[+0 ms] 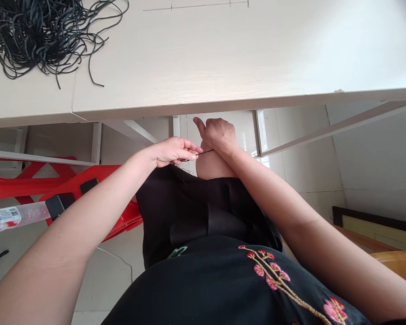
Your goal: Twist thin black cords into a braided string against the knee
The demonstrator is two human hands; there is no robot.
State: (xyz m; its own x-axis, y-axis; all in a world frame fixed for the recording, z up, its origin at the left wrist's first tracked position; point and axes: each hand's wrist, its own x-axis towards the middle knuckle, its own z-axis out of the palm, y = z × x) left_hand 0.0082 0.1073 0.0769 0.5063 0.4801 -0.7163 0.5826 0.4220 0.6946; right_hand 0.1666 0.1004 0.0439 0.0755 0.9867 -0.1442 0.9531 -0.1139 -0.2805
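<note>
Below the table edge, my left hand (177, 151) pinches a thin black cord (205, 152) between thumb and fingertips. The cord runs right across my bare knee (211, 166) to the underside of my right hand (220, 134). That hand rests at the knee, its thumb raised and its fingers curled; what they hold, if anything, is hidden. Loose thin cord ends hang under my left hand over the black skirt (192, 207). A tangled heap of black cords (40, 36) lies on the table's upper left.
The pale table (223, 58) has pencil marks near its far side. White metal legs (260, 131) stand beneath it. A red plastic stool (122, 221) and a clear bottle (20, 216) are at the left, with wooden furniture (399, 266) at the lower right.
</note>
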